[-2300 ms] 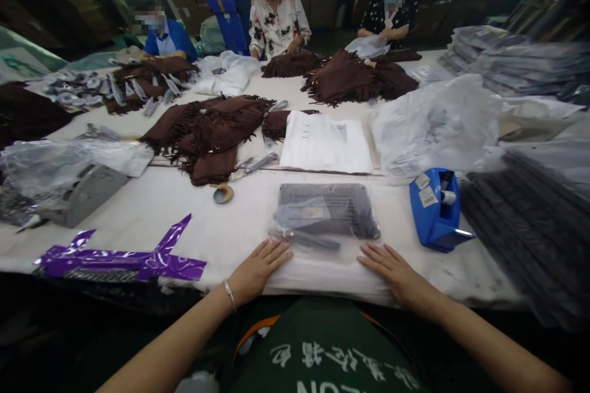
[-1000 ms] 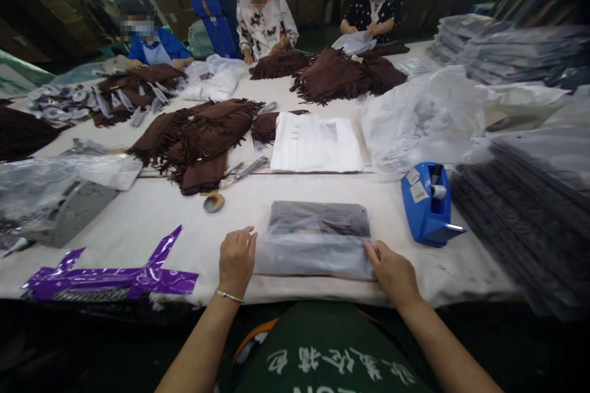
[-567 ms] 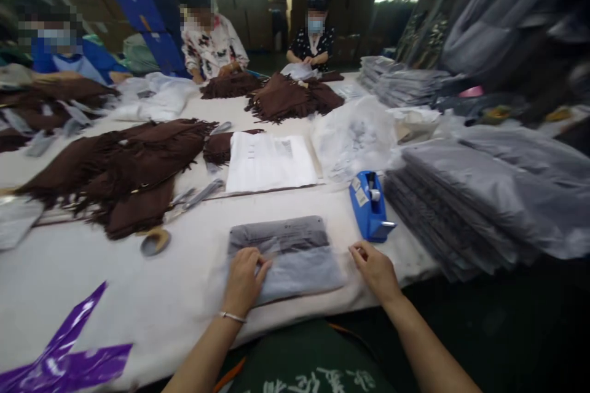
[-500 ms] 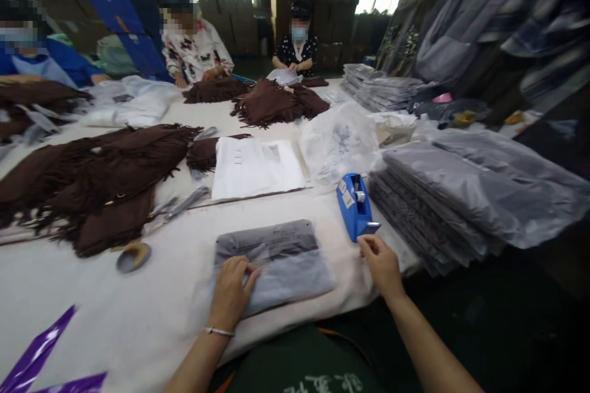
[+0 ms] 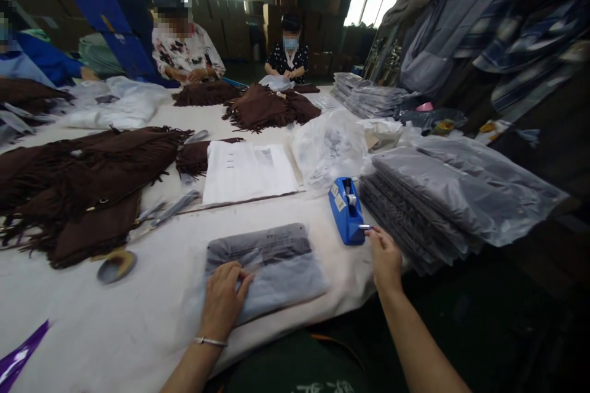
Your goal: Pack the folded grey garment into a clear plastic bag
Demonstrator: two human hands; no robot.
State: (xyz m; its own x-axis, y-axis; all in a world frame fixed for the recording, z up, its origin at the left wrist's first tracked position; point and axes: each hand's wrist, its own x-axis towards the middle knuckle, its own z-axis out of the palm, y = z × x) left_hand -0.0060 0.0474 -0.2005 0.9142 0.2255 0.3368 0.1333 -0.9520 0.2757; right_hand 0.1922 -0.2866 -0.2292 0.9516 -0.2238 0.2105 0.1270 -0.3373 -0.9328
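My left hand (image 5: pixel 224 301) lies flat on the bagged grey garment (image 5: pixel 267 267) at the table's near edge, pinning its folded flap; my right hand (image 5: pixel 385 258) pinches at the blue tape dispenser (image 5: pixel 343 212) cutter just beyond

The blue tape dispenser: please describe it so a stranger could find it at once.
On the white table, look near the front edge, beside the stack of bagged grey garments. The blue tape dispenser stands there, with the right hand touching its near end. It is the only bright blue plastic thing among the cloth and bags.
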